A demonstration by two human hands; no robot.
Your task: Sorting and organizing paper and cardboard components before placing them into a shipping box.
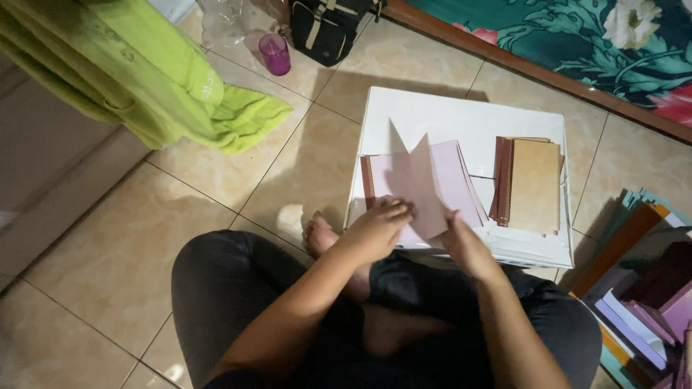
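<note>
- At the far left of the floor (pixel 108 238) a green towel (pixel 144 72) lies bunched, with a purple cup (pixel 274 54) and a black bag (pixel 328 25) beyond it near the far edge.
- You sit cross-legged on the tiles, one bare foot (pixel 318 236) just beside the near left corner of a white board (pixel 461 122) lying flat on the floor.
- Your left hand (pixel 378 227) presses down flat, fingers together, on the near left part of a pink paper stack (pixel 425 184) at the board's near left side.
- One pink sheet (pixel 425 191) stands lifted from that stack; your right hand (pixel 461 241) pinches its near edge.
- A brown paper stack (pixel 530 184) rests on the right part of the board, apart from the pink one.
- At the right edge, more coloured sheets (pixel 641 288) are heaped on the floor beside your knee.
- A floral bedspread (pixel 577 36) fills the far right corner.
</note>
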